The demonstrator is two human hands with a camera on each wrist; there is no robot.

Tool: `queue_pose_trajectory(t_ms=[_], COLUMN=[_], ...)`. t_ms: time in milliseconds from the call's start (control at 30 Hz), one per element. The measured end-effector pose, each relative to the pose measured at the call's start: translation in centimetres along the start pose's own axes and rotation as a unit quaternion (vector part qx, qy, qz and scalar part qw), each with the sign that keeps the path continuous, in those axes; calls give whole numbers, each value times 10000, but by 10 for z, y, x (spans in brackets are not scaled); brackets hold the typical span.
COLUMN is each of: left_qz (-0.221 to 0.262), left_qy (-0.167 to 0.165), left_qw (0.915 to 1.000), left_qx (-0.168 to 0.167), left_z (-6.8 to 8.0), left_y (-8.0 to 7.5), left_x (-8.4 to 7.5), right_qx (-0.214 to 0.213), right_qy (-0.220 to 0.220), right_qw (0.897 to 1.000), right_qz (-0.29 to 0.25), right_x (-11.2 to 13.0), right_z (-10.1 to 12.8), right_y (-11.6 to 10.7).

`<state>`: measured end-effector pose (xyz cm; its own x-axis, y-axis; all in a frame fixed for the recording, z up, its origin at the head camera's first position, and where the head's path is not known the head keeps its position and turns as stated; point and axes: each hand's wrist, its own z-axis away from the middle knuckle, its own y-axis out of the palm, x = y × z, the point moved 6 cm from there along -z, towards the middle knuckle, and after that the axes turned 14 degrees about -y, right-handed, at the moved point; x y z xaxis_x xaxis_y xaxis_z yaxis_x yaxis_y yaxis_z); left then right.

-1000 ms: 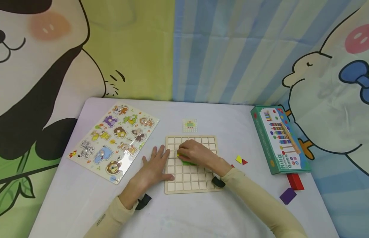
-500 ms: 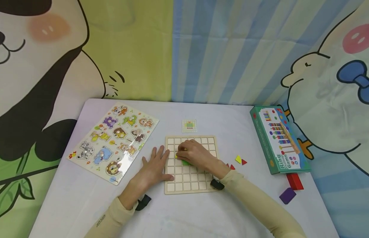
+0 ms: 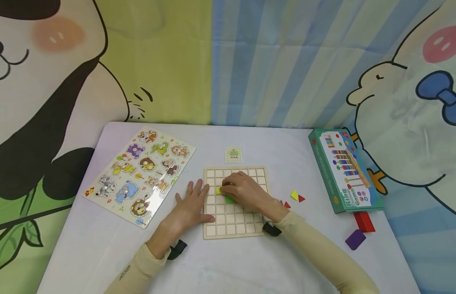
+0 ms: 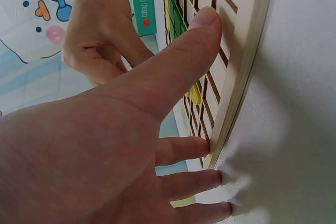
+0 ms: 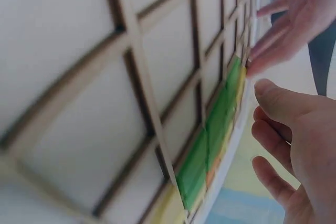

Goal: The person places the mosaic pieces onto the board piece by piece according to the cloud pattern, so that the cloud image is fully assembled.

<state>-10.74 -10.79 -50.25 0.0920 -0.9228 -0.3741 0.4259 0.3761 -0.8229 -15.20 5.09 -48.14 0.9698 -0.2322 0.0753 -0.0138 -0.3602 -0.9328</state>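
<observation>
A wooden grid board (image 3: 235,231) lies at the middle of the table. My left hand (image 3: 191,204) rests with spread fingers over its left edge, the thumb on the lower squares. Above the board's upper middle, my right hand (image 3: 246,191) has loosely bent fingers, and nothing shows between them in the right wrist view. A yellow piece (image 3: 218,190) sits in the grid just left of its fingertips. Green pieces (image 5: 193,170) fill neighbouring squares, with an orange piece (image 5: 211,174) behind them and yellow (image 5: 167,207) at the near end. The right hand hides part of the pattern.
A small pattern card (image 3: 233,155) lies beyond the board. Yellow (image 3: 294,195) and red triangles (image 3: 301,198) lie to its right. An animal puzzle sheet (image 3: 139,175) is at left; at right are a green box (image 3: 345,171), a red block (image 3: 365,222) and a purple block (image 3: 355,239).
My right hand went slightly left, then back right, uncovering more of the yellow piece and the green beside it. The left hand has stayed in place.
</observation>
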Motion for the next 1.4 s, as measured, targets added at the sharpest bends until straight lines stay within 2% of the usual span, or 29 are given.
queue_pose_trajectory(t_ms=[167, 300, 500, 800, 967, 1167, 1333, 1400], left_qz=[13, 29, 63, -12, -126, -154, -131, -96], left_qy=[-41, -83, -90, -68, -36, -32, -10, 15], left_qw=[10000, 9999, 9999, 9999, 9999, 9999, 9999, 10000], left_qx=[27, 51, 91, 86, 35, 24, 7, -15], left_z=[-1, -1, -1, -2, -5, -6, -3, -2], left_y=[0, -1, 0, 3, -1, -1, 0, 0], left_x=[0, 0, 0, 1, 0, -1, -2, -2], right_qx=[-246, -340, -407, -692, -485, -26, 235, 238], right_qy=[312, 545, 1013, 1439, 1933, 2710, 3007, 3021], right_qw=[9992, 9977, 9935, 9845, 9767, 9608, 9517, 9515], right_qz=[83, 234, 310, 720, 798, 582, 570, 539], right_x=[-8, -18, -32, -48, -54, -50, -47, -46], right_z=[13, 31, 72, 133, 162, 191, 205, 207], right_y=[-20, -33, -49, -74, -80, -75, -67, -65])
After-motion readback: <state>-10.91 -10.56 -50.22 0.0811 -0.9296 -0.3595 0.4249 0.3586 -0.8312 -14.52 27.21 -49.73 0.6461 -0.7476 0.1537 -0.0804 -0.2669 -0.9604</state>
